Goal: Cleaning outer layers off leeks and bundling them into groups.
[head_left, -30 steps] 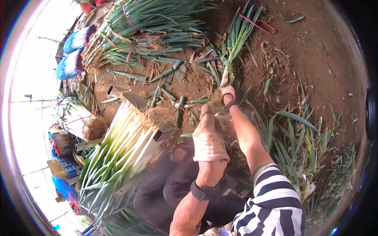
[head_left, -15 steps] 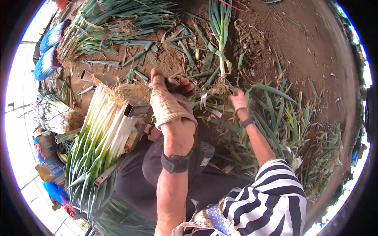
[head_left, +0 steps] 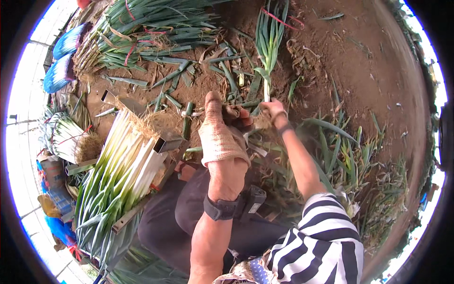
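Note:
My right hand point(head_left: 274, 112), in a pale glove, is closed round the white lower stem of a leek point(head_left: 267, 59). Its green leaves point away from me, crossed by a pink tie point(head_left: 280, 19). To its left, my left hand point(head_left: 224, 130) wears a dirty knitted glove with bare, soiled fingertips. The thumb sticks up and the fingers curl in; what they hold, if anything, is hidden. A pale strip point(head_left: 255, 144) shows just beside that hand. Left of it, a stack of leeks point(head_left: 125, 156) lies in a metal frame point(head_left: 166, 143), roots toward the far end.
Tied leeks point(head_left: 156, 38) lie at the far left beside blue-wrapped bundles point(head_left: 60, 78). A smaller bundle point(head_left: 66, 137) is at the left. Cut leaf pieces point(head_left: 172, 78) litter the brown soil point(head_left: 359, 61). Leafy trimmings point(head_left: 350, 151) pile up to the right.
My right hand has moved from beside the leek's roots onto its white stem. My left hand sits further right and nearer to me. The whole view has shifted slightly.

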Action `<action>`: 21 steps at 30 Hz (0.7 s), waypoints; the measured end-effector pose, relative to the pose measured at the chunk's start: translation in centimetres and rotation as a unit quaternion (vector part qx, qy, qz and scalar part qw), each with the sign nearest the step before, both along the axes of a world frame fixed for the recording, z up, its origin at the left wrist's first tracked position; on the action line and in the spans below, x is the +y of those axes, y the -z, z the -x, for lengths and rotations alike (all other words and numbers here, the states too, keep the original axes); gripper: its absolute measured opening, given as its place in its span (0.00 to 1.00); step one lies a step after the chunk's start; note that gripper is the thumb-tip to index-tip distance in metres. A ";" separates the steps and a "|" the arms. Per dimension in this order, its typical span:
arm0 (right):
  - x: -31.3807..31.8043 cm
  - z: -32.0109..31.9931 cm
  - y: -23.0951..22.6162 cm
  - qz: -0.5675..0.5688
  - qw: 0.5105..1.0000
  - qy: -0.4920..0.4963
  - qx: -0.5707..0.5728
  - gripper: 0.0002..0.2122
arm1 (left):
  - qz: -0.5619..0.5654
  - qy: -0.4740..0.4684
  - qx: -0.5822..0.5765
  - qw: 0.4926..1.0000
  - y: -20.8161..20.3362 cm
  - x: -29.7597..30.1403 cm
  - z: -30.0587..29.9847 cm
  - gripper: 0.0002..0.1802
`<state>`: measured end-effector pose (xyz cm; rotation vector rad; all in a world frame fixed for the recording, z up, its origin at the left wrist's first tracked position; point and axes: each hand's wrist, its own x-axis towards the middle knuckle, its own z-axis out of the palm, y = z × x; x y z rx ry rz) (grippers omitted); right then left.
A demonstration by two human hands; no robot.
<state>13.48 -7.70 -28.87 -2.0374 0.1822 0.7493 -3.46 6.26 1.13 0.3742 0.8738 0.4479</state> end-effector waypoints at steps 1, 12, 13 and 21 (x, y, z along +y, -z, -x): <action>-0.7 1.6 -0.8 -0.199 0.974 0.082 0.076 0.13 | -0.004 -0.005 -0.003 1.000 0.6 0.4 0.0 0.19; -13.7 15.2 -24.5 -0.214 0.969 0.111 -0.061 0.20 | -0.040 0.059 0.042 0.997 1.1 -2.9 -3.4 0.14; -15.4 16.2 -26.2 -0.172 0.977 0.100 -0.072 0.23 | -0.033 0.084 0.041 0.995 1.4 -3.8 -3.8 0.14; -20.0 21.7 -34.2 -0.090 0.987 0.089 -0.102 0.19 | -0.047 0.229 0.027 0.972 2.8 -7.3 -5.3 0.17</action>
